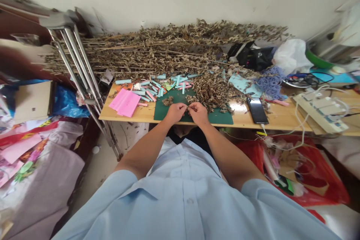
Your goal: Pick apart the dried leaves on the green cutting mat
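Observation:
Over the green cutting mat, my left hand and my right hand nearly meet at the fingertips. Both are closed in a pinch on a small bit of brown dried leaves, mostly hidden by the fingers. A small clump of crumbled leaf lies beyond my left hand. The large heap of dried leaves rises just past my right hand. Left of the mat sits a stack of pink paper sheets. Rolled blue and pink paper tubes are scattered behind it.
Bundles of dried stalks lie along the wall. A phone and a power strip with cables are on the right of the wooden table. Metal crutches lean at its left end. A red bag stands below right.

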The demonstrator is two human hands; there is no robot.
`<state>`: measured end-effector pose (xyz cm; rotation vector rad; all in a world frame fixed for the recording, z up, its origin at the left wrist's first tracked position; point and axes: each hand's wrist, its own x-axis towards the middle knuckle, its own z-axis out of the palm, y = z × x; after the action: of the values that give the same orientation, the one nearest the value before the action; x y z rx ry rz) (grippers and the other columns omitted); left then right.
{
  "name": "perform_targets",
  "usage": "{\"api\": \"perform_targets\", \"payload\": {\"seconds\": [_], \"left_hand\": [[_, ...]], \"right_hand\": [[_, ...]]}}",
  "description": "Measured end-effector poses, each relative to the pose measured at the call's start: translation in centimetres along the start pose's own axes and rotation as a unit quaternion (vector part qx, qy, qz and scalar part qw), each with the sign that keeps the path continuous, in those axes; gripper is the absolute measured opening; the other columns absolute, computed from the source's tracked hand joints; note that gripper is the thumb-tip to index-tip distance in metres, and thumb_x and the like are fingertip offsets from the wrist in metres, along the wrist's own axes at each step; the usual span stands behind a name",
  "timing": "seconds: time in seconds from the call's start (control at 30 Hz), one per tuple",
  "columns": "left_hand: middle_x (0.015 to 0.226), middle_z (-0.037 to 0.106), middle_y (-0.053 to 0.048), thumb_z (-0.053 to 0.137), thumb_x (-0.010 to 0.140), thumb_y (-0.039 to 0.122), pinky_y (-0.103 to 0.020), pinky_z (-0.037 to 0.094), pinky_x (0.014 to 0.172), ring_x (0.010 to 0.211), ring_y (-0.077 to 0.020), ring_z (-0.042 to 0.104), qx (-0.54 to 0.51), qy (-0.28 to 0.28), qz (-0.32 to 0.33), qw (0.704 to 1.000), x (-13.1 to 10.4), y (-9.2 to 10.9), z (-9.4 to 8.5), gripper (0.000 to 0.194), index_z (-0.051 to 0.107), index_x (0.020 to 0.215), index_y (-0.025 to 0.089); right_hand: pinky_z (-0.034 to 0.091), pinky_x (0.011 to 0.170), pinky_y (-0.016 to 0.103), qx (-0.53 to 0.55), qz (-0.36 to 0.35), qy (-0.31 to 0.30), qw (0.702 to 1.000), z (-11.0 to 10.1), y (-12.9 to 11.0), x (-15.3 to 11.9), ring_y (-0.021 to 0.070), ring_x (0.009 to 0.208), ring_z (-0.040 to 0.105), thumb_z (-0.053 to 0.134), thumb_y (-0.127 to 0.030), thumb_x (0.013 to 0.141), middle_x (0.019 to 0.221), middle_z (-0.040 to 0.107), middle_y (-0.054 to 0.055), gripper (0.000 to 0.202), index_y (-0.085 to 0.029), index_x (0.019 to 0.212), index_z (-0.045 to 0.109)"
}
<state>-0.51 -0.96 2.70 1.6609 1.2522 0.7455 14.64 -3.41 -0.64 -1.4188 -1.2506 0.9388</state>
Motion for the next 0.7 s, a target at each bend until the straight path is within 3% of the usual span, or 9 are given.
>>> {"api": "perform_targets", "payload": {"seconds": [0.23,0.57,0.7], "left_hand": [[0.059,0.062,0.0,0.051,0.089,0.027,-0.022,0.04,0.057,0.053,-0.0109,0.054,0.026,0.0,-0.02,0.999,0.0,0.4,-0.1,0.025,0.072,0.085,0.014],[0.074,0.067,-0.001,0.052,0.089,0.027,-0.022,0.043,0.062,0.059,-0.0108,0.058,0.022,-0.033,0.022,0.999,0.0,-0.2,0.0,0.023,0.072,0.092,0.014],[0.071,0.066,-0.002,0.051,0.091,0.025,-0.022,0.043,0.066,0.064,-0.0115,0.057,0.054,-0.029,0.033,0.998,0.2,-0.3,0.1,0.023,0.071,0.083,0.015]], "right_hand": [[0.056,0.059,0.03,0.033,0.016,0.047,0.998,-0.6,-0.5,-0.2,0.0155,0.059,0.063,0.067,-0.042,0.075,0.077,0.068,0.002,0.026,-0.021,0.089,0.061],[0.058,0.066,0.033,0.002,-0.017,0.019,1.0,-0.2,0.3,-0.2,0.0168,0.068,0.065,0.067,-0.039,0.08,0.087,0.07,0.004,0.027,-0.021,0.1,0.069],[0.058,0.069,0.033,0.027,-0.021,0.01,0.999,-0.2,0.9,-0.1,0.0163,0.071,0.066,0.066,-0.035,0.08,0.091,0.07,0.004,0.031,-0.022,0.108,0.068]]}}
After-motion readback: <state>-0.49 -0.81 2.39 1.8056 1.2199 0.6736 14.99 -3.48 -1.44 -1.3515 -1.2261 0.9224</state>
